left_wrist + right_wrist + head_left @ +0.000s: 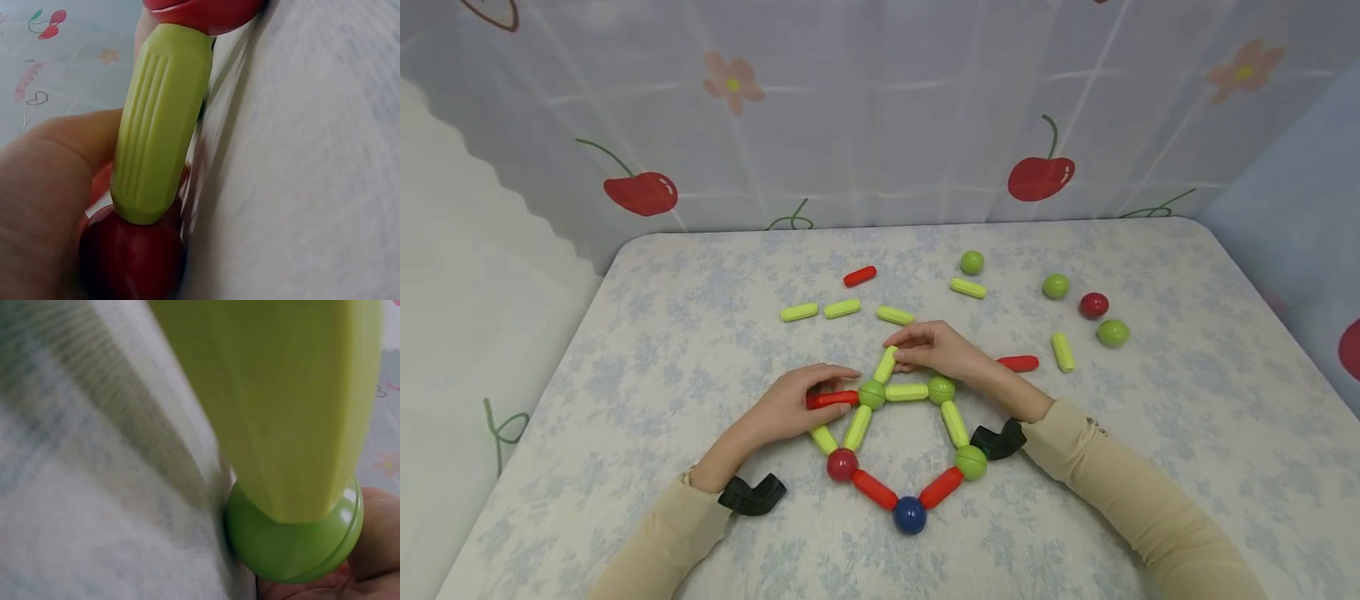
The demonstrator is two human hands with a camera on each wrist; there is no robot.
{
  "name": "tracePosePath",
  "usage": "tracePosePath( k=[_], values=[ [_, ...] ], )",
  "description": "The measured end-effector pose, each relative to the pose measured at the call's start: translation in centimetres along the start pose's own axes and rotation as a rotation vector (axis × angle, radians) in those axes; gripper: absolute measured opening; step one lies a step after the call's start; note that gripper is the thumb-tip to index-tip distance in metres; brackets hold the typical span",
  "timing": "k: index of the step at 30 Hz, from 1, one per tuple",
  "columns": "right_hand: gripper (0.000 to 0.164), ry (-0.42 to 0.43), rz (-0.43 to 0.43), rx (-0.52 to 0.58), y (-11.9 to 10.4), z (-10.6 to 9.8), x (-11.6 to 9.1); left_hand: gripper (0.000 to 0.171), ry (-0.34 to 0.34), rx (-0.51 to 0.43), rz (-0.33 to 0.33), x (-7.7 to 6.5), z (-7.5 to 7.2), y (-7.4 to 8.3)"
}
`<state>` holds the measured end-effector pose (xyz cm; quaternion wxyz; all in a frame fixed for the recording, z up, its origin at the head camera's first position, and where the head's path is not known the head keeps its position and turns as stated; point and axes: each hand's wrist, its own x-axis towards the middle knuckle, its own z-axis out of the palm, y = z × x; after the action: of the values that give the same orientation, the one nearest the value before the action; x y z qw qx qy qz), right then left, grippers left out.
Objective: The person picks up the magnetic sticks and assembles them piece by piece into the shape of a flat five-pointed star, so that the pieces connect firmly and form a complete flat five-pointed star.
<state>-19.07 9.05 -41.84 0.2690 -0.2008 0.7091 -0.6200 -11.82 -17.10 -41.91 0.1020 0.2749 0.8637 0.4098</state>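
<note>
Beige sleeves (1138,492), floral tabletop (700,317), cherry-print backdrop (880,142)

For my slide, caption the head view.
Left fingers hold a red rod, right fingers a lime rod, at a five-ball ring.

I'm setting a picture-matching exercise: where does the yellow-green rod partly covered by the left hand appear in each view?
Head: left of centre, the yellow-green rod shows between left hand and red ball.
Left wrist: large, left of centre, between two red balls.
Right wrist: not in it; the rod there meets a green ball.
Shared landmark: patterned tablecloth, in all three.
</note>
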Motion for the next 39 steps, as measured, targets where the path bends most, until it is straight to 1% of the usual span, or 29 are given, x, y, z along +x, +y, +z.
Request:
tracePosePath(
  k=[3,5,7,10,13,16,18,20,22,26,28,30,31,34,37,38,39],
  values=[
    [0.025,-0.004,-0.006,0.001,0.1,0.0,0.0,0.045,-0.031,-0.032,0.072,0.1,-0.1,0.1],
    [0.025,-0.004,-0.001,0.003,0.0,0.0,0.0,0.045,-0.062,-0.034,0.113,0.2,-0.1,0.1],
    [0.026,-0.011,0.002,-0.004,0.0,0.0,0.0,0.044,-0.093,-0.021,0.134,0.4,-0.2,0.3],
    [0.026,-0.022,0.003,-0.013,-0.1,0.1,0.1,0.043,-0.145,0.003,0.132,0.8,-0.5,0.7],
    [0.025,-0.034,-0.006,-0.033,-0.3,0.1,0.1,0.046,-0.196,0.012,0.118,1.3,-0.7,1.2],
    [0.026,-0.069,-0.013,-0.052,-0.6,0.1,0.1,0.048,-0.237,0.008,0.106,1.7,-0.7,1.5],
    [0.027,-0.101,-0.006,-0.068,-0.8,0.0,0.0,0.048,-0.250,-0.005,0.108,1.9,-0.7,1.4],
    [0.028,-0.117,-0.003,-0.131,-1.4,-0.4,-0.1,0.048,-0.255,-0.021,0.104,2.0,-0.7,1.4],
    [0.027,-0.091,-0.015,-0.242,-2.1,-1.2,-0.1,0.048,-0.254,-0.041,0.109,2.1,-0.5,1.3],
    [0.022,0.049,-0.064,-0.547,-3.4,-2.8,0.8,0.048,-0.238,-0.054,0.103,2.1,-0.3,1.3],
    [0.021,0.097,-0.073,-0.645,-3.3,-3.3,1.6,0.047,-0.233,-0.054,0.101,1.9,-0.3,1.2],
    [0.022,0.102,-0.064,-0.698,-3.0,-3.6,2.4,0.047,-0.231,-0.056,0.103,1.8,-0.2,1.2],
    [0.023,0.095,-0.088,-0.708,-2.3,-3.9,2.9,0.047,-0.232,-0.058,0.105,1.8,-0.1,1.2],
    [0.025,0.075,-0.082,-0.746,-1.7,-3.9,3.6,0.047,-0.227,-0.060,0.118,1.9,0.0,1.2],
    [0.025,0.071,-0.061,-0.792,-1.6,-3.8,4.0,0.047,-0.222,-0.059,0.123,2.0,-0.1,1.3],
    [0.023,0.071,-0.026,-0.812,-2.1,-3.4,3.8,0.047,-0.221,-0.057,0.125,2.1,-0.1,1.3],
    [0.022,0.073,-0.011,-0.821,-2.1,-3.4,3.7,0.047,-0.221,-0.056,0.125,2.1,-0.2,1.3]
  ],
)
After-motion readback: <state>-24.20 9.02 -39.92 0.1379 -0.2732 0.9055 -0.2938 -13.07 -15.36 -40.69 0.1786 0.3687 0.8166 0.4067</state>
